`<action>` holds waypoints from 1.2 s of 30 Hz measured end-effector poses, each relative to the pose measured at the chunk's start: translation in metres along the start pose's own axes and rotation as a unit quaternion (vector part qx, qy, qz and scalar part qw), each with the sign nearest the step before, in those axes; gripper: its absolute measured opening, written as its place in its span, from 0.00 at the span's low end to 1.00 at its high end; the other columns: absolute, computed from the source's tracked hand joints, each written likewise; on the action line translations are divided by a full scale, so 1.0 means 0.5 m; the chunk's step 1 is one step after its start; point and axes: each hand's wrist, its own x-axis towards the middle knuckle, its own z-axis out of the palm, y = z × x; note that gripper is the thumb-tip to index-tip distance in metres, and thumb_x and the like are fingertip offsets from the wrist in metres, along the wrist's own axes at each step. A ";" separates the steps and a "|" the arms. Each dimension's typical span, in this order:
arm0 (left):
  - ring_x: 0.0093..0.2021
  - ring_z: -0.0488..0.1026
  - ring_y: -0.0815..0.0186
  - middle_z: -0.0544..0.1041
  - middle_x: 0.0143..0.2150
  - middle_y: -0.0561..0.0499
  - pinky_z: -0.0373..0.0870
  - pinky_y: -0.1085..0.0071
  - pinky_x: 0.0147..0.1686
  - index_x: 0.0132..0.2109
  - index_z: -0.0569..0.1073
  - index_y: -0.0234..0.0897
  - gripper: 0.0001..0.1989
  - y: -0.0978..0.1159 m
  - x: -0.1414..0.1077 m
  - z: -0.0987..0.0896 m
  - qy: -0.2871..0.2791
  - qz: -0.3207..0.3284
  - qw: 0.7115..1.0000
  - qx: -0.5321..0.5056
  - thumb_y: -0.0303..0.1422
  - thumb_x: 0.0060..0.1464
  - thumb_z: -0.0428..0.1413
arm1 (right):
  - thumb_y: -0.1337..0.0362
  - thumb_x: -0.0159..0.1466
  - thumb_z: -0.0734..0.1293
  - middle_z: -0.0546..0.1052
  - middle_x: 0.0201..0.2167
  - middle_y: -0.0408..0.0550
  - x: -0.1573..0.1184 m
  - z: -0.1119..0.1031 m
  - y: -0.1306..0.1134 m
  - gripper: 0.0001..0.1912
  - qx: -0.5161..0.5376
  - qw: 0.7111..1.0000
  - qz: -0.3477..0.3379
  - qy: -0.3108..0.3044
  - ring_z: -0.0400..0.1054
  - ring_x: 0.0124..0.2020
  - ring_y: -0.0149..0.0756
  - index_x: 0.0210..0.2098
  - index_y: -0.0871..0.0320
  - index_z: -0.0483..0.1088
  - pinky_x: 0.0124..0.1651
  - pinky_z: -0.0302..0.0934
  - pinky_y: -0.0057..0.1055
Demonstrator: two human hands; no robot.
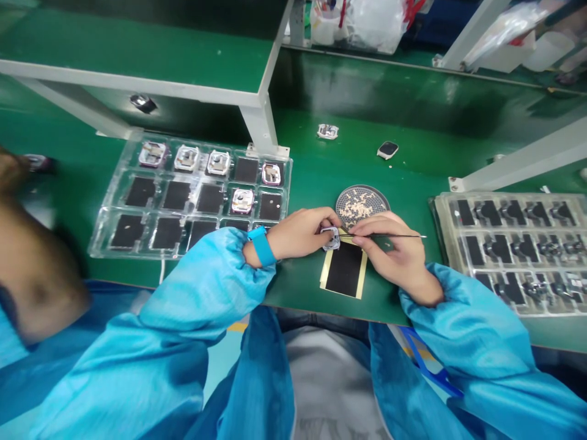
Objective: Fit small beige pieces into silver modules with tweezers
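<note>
My left hand point(298, 233), with a blue band at the wrist, pinches a small silvery watch case point(331, 239) between thumb and fingers. From the right, my right hand point(394, 247) grips slim dark tweezers point(403, 236), whose tips reach the case's edge. Whether the tips hold a part is too small to tell. Just beyond my hands sits a round grey dish point(383, 200) with many tiny beige pieces point(358, 206) in it. Below the case lies a black rectangular sheet point(345, 269) with pale yellow edges.
At left, a clear compartment tray point(103, 226) carries several watch cases point(218, 163). Stacked trays point(447, 220) with dark parts stand at right. A watch point(388, 150) and a loose case point(328, 131) lie farther back. Shelf legs point(259, 128) rise behind; another person's arm point(41, 263) is at far left.
</note>
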 end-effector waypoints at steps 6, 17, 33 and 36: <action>0.38 0.78 0.66 0.82 0.39 0.53 0.70 0.72 0.35 0.46 0.75 0.38 0.09 -0.004 -0.001 0.003 0.006 0.015 1.000 -0.011 0.27 0.58 0.56 | 0.69 0.64 0.73 0.84 0.38 0.45 0.006 0.007 0.010 0.08 0.000 0.997 -0.076 0.015 0.79 0.41 0.42 0.41 0.50 0.76 0.49 0.70 0.45; 0.36 0.77 0.67 0.82 0.38 0.52 0.69 0.73 0.34 0.46 0.76 0.38 0.09 0.000 0.000 0.001 0.006 0.003 1.000 -0.019 0.27 0.59 0.57 | 0.73 0.63 0.73 0.83 0.40 0.45 0.004 0.009 0.015 0.12 -0.003 0.996 -0.089 0.008 0.78 0.42 0.42 0.42 0.50 0.76 0.49 0.69 0.45; 0.36 0.77 0.67 0.81 0.38 0.52 0.70 0.72 0.36 0.47 0.76 0.37 0.11 0.000 -0.003 -0.004 -0.010 0.018 1.000 -0.012 0.26 0.57 0.57 | 0.72 0.62 0.74 0.82 0.38 0.46 0.001 0.006 0.007 0.12 -0.001 0.997 -0.070 0.017 0.77 0.41 0.43 0.42 0.51 0.75 0.48 0.69 0.45; 0.38 0.77 0.67 0.81 0.39 0.52 0.71 0.72 0.36 0.48 0.76 0.38 0.12 0.001 -0.003 -0.006 -0.012 0.013 1.000 -0.017 0.25 0.57 0.56 | 0.71 0.62 0.74 0.82 0.37 0.46 -0.002 0.003 0.009 0.11 -0.002 0.999 -0.052 -0.002 0.77 0.41 0.43 0.42 0.51 0.75 0.48 0.69 0.45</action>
